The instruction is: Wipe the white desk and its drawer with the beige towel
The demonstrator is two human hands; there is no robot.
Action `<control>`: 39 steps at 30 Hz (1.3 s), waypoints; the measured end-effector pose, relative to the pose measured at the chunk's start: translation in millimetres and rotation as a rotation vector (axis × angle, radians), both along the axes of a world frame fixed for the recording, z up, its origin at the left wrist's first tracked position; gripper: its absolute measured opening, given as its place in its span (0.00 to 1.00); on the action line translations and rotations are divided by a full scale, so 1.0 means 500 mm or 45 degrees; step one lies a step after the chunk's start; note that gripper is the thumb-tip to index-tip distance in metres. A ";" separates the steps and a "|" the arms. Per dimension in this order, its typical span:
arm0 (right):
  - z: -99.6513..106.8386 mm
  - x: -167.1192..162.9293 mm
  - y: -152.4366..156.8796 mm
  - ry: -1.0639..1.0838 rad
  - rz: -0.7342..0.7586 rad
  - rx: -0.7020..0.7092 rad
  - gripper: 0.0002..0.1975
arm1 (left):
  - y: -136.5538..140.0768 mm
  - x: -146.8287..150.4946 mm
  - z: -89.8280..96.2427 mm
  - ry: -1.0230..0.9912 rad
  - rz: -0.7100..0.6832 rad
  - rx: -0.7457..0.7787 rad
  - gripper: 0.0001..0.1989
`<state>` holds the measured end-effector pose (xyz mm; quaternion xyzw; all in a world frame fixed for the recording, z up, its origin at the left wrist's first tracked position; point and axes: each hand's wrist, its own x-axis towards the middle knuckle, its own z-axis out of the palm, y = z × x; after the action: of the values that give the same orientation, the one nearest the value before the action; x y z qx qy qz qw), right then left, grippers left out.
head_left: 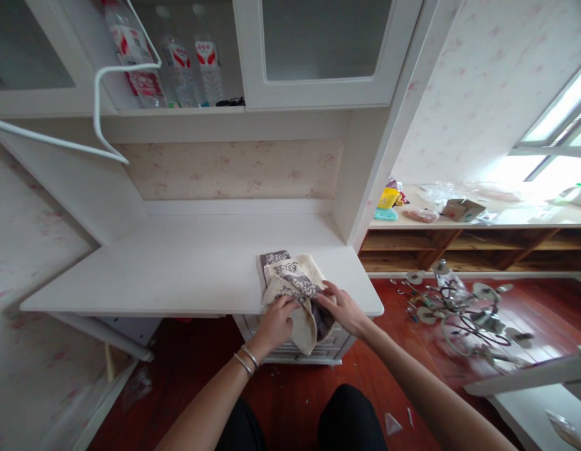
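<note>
The left grip (274,329) is closed, fingers curled onto the near edge of a patterned cloth (290,282); the right grip (343,308) is closed on its right side. The cloth lies bunched at the front of the white desk (187,269) — partly overhanging drawers (297,359). Farther out, bottles (208,62) stand above — a chandelier (487,322) lies on the floor (290,407) to the right.

The white worktop (177,269) is smooth, its front right corner rounded, with a low upstand (243,207) along the back. A rumpled cream-and-brown patterned cloth (297,282) lies toward its right end, partly drooping over the front edge. A darker patterned fold (274,256) shows at the cloth's far left.
</note>
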<state>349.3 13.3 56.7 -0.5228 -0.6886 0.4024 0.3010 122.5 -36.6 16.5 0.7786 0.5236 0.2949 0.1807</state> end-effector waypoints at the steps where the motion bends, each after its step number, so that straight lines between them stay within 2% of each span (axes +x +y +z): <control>1: -0.002 -0.018 -0.007 -0.074 -0.004 0.092 0.33 | 0.006 0.002 -0.001 -0.066 0.048 0.017 0.26; 3: -0.009 -0.053 -0.014 -0.158 -0.031 0.216 0.39 | 0.014 0.003 0.002 -0.138 0.131 0.063 0.20; 6: -0.014 -0.091 -0.006 -0.161 -0.101 0.121 0.40 | 0.022 -0.005 0.010 -0.189 0.438 0.082 0.13; 8: -0.012 -0.100 0.002 -0.131 -0.071 0.026 0.35 | 0.027 -0.020 0.011 -0.253 0.672 -0.005 0.21; 9: -0.011 -0.100 0.005 -0.112 -0.031 0.016 0.31 | 0.029 -0.029 0.010 -0.293 0.724 -0.057 0.26; 11: -0.006 -0.091 0.006 -0.052 0.032 0.063 0.22 | 0.032 -0.051 0.005 -0.355 0.693 -0.128 0.25; 14: 0.001 -0.068 0.005 0.153 -0.080 0.067 0.14 | 0.024 -0.078 -0.004 -0.404 0.607 -0.099 0.11; 18: 0.011 -0.049 0.006 0.739 -0.349 -0.173 0.15 | -0.016 -0.084 -0.006 -0.669 0.617 -0.018 0.06; 21: 0.024 -0.057 0.001 1.029 -0.349 -0.417 0.21 | -0.061 -0.066 -0.002 -1.038 0.605 -0.158 0.03; 22: 0.030 -0.064 -0.003 1.045 -0.321 -0.448 0.23 | -0.076 -0.058 -0.001 -1.197 0.584 -0.253 0.03; 24: 0.042 -0.082 -0.015 0.989 -0.235 -0.390 0.27 | -0.103 -0.045 0.000 -1.545 0.545 -0.462 0.03; 27: 0.058 -0.113 -0.043 0.755 0.003 -0.096 0.29 | -0.127 -0.033 0.006 -2.008 0.554 -0.719 0.06; 29: 0.064 -0.132 -0.067 0.488 0.273 0.111 0.30 | -0.131 -0.030 0.018 -2.178 0.557 -0.847 0.10; 32: 0.066 -0.157 -0.105 0.085 0.799 0.353 0.34 | -0.119 -0.027 0.041 -2.200 0.462 -0.959 0.15; 34: 0.063 -0.167 -0.123 -0.049 1.039 0.484 0.37 | -0.105 -0.028 0.055 -2.109 0.455 -1.041 0.14; 36: 0.060 -0.172 -0.126 -0.089 1.112 0.527 0.38 | -0.094 -0.032 0.064 -1.982 0.506 -1.087 0.12; 39: 0.059 -0.173 -0.089 -0.069 1.027 0.356 0.33 | -0.087 -0.044 0.074 -1.855 0.539 -1.020 0.10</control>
<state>262.6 -31.2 86.3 -0.1762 -0.8934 0.3770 0.1694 100.5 -80.3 53.3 0.1582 0.4760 0.5418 0.6744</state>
